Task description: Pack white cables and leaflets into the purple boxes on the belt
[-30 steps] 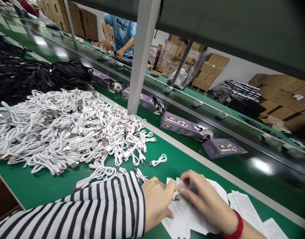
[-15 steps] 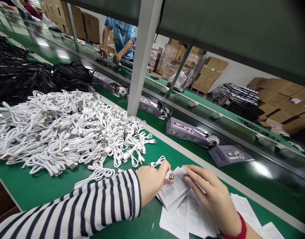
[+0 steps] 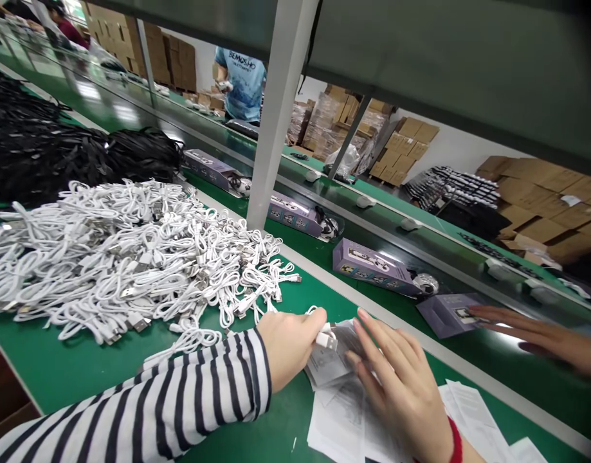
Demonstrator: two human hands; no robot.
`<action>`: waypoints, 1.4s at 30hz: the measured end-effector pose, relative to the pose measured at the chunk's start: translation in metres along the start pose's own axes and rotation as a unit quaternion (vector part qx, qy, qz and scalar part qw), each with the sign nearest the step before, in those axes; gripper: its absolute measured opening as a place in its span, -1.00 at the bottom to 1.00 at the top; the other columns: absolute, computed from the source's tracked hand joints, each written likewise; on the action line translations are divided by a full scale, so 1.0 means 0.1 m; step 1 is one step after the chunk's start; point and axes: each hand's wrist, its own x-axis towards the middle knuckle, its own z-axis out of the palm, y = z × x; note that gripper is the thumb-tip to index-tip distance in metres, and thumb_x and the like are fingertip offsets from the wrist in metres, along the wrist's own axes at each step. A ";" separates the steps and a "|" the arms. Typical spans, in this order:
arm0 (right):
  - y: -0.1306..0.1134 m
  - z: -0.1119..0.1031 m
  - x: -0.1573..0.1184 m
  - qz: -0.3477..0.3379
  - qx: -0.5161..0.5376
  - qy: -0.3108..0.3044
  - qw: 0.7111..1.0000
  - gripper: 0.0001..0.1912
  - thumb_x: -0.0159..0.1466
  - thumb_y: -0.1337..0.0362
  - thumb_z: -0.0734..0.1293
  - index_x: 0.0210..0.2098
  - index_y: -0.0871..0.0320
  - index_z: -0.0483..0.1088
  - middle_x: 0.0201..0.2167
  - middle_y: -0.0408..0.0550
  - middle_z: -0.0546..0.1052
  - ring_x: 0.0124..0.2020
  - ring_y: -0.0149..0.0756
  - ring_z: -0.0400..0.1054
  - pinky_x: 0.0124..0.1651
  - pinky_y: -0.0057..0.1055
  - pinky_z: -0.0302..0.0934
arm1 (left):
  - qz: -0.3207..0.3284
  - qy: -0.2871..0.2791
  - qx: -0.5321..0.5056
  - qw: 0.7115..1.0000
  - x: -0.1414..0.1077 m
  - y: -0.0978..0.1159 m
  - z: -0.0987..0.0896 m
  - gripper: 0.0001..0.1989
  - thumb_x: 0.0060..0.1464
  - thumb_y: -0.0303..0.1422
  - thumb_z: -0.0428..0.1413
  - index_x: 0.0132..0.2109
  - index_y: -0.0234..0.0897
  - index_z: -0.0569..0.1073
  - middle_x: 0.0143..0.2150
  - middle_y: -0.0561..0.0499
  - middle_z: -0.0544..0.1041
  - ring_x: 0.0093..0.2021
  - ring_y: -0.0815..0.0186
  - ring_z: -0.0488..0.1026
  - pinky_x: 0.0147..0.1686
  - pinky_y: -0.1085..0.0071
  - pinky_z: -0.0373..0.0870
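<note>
- Head-worn view over a green factory bench (image 3: 44, 366): a person's left hand (image 3: 289, 352), in a black-and-white striped sleeve (image 3: 150, 399), curls closed around a white USB cable (image 3: 325, 341), pinching it near the white plug, which juts out just right of the fingers.
- The right hand (image 3: 404, 392), a red wristband (image 3: 455, 440) at its wrist, is held with fingers spread, its fingertips (image 3: 360, 321) at the edge of a folded white paper leaflet (image 3: 331, 360), which lies just below the plug, between the two hands.
- More loose printed white sheets (image 3: 338, 427) lie under and beside the right hand.
- A large tangled heap of white cables (image 3: 131, 263) sits on the bench to the left, a dark mass of black cables (image 3: 68, 154) beyond it.
- Purple printed boxes (image 3: 372, 267) lie in a row on a dark conveyor belt (image 3: 531, 399) past the bench edge.
- A co-worker's outstretched hand (image 3: 531, 334) enters from the right, fingers on a flat purple carton (image 3: 447, 315).
- Farther off stands a person in a blue T-shirt (image 3: 241, 83), with stacked cardboard cartons (image 3: 541, 206) across the hall.
</note>
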 end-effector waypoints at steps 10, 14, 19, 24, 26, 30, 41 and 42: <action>0.00 -0.02 0.04 0.302 0.369 -0.037 0.878 -0.78 0.31 0.15 0.27 -0.08 0.06 0.26 -0.28 -0.05 0.54 -0.24 -0.22 0.44 -0.20 -0.32 0.35 | 0.068 0.099 0.007 0.993 0.02 0.03 0.04 -0.83 0.23 -0.50 -0.10 -0.15 -0.21 0.36 -0.08 0.01 0.48 -0.20 0.32 0.45 -0.56 0.51 0.23; 0.73 -0.13 0.10 0.366 0.369 -0.027 0.854 -0.66 0.28 0.06 0.27 -0.06 0.14 0.31 -0.35 -0.03 0.53 -0.42 -0.24 0.41 -0.41 -0.37 0.34 | 0.053 0.104 -0.063 0.991 0.09 -0.02 0.06 -0.73 0.16 -0.56 -0.11 -0.05 -0.22 0.32 0.00 0.00 0.45 -0.07 0.29 0.42 -0.31 0.44 0.38; 2.38 -0.30 0.08 0.504 -0.097 -0.134 0.848 -0.70 0.27 0.30 0.22 -0.04 0.22 0.39 -0.18 0.16 0.54 -0.14 -0.06 0.43 -0.12 -0.26 0.29 | 0.031 0.024 -0.155 0.987 0.38 0.00 -0.06 -0.72 0.18 -0.50 -0.14 -0.02 -0.17 0.32 -0.03 0.03 0.46 -0.07 0.25 0.42 -0.16 0.35 0.37; 3.20 -0.30 -0.01 0.556 -0.151 -0.232 0.784 -0.79 0.24 0.40 0.25 -0.25 0.42 0.48 -0.26 0.35 0.51 -0.14 0.05 0.44 -0.16 -0.21 0.27 | 0.017 -0.018 -0.176 0.984 0.86 0.18 -0.08 -0.78 0.21 -0.41 -0.16 -0.08 -0.14 0.32 -0.10 0.02 0.46 -0.16 0.22 0.44 -0.24 0.34 0.36; 3.28 -0.23 -0.08 0.568 -0.143 -0.265 0.766 -0.79 0.29 0.31 0.27 -0.29 0.35 0.47 -0.29 0.18 0.52 -0.19 -0.12 0.45 -0.16 -0.26 0.29 | 0.013 -0.005 -0.180 0.984 1.06 0.23 -0.04 -0.78 0.21 -0.41 -0.17 -0.08 -0.17 0.31 -0.11 0.00 0.46 -0.17 0.21 0.43 -0.24 0.33 0.35; 3.29 -0.08 -0.30 0.569 -0.099 -0.291 0.763 -0.84 0.27 0.26 0.34 -0.24 0.25 0.43 -0.29 -0.06 0.52 -0.28 -0.31 0.43 -0.16 -0.29 0.33 | 0.006 -0.003 -0.200 0.980 1.40 0.28 0.11 -0.79 0.25 -0.38 -0.20 -0.11 -0.21 0.31 -0.13 -0.06 0.45 -0.19 0.19 0.43 -0.23 0.32 0.35; 3.21 -0.12 -0.79 0.621 -0.127 -0.190 0.750 -0.33 0.33 0.04 0.07 0.15 0.54 0.20 0.05 0.57 0.32 0.10 0.20 0.25 0.04 -0.05 0.18 | 0.053 -0.030 -0.265 0.962 1.86 0.47 0.63 -0.80 0.23 -0.45 -0.16 -0.09 -0.26 0.32 0.01 -0.10 0.45 -0.03 0.17 0.43 -0.04 0.29 0.35; 3.22 -0.14 -0.80 0.629 -0.118 -0.192 0.744 -0.33 0.34 0.02 0.02 0.11 0.54 0.26 -0.01 0.56 0.38 0.05 0.20 0.31 0.00 -0.02 0.21 | 0.068 -0.032 -0.270 0.960 1.86 0.49 0.67 -0.79 0.22 -0.46 -0.15 -0.07 -0.25 0.32 0.05 -0.10 0.43 0.01 0.17 0.42 -0.01 0.29 0.33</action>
